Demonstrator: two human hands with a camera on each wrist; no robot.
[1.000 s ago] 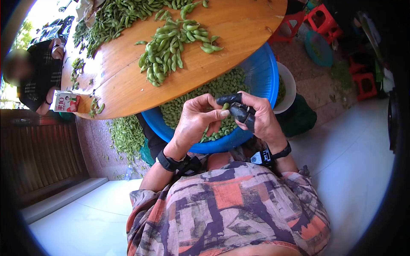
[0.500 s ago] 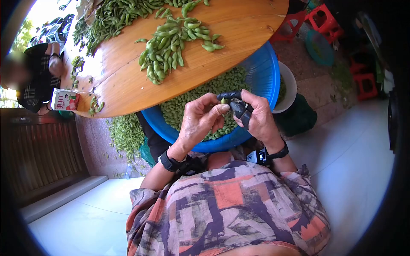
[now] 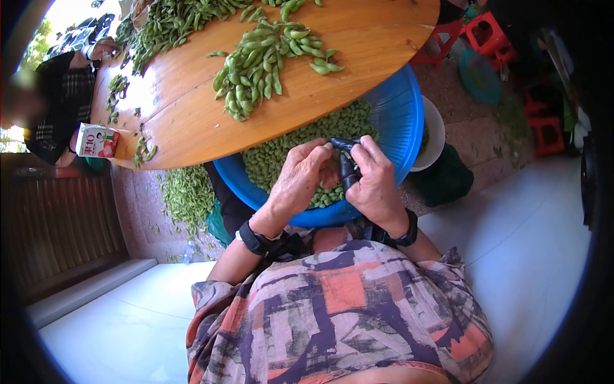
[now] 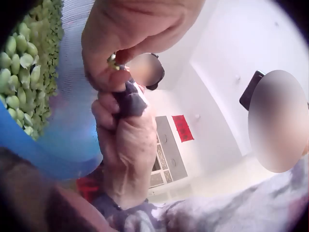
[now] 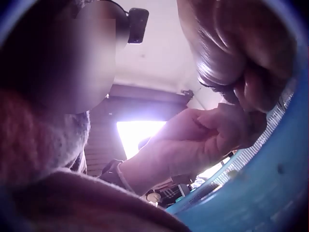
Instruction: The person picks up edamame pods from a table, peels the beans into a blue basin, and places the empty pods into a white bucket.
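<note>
Over the blue basin (image 3: 414, 121), which holds many shelled green soybeans (image 3: 265, 160), the two hands meet at the fingertips. My left hand (image 3: 299, 179) pinches a soybean pod (image 4: 113, 62), a small green bit of which shows in the left wrist view. On my right hand (image 3: 378, 185), black wrapping (image 3: 347, 168) covers the thumb and a finger. The right fingers curl in against the left fingertips and grip at the same pod. Most of the pod is hidden behind fingers in the head view.
A wooden table (image 3: 358, 61) overhangs the basin, bearing a pile of pods (image 3: 256, 64), a larger heap (image 3: 173, 29) and a carton (image 3: 97, 142). Another person (image 3: 57, 109) is at the left. Empty-looking pods (image 3: 185, 195) lie on the floor; a white bucket (image 3: 435, 134) stands right.
The right hand has turned and its wrapped thumb has straightened downward. The green pod, visible between the fingertips before, is now mostly covered. The other person's arm has reached farther along the table.
</note>
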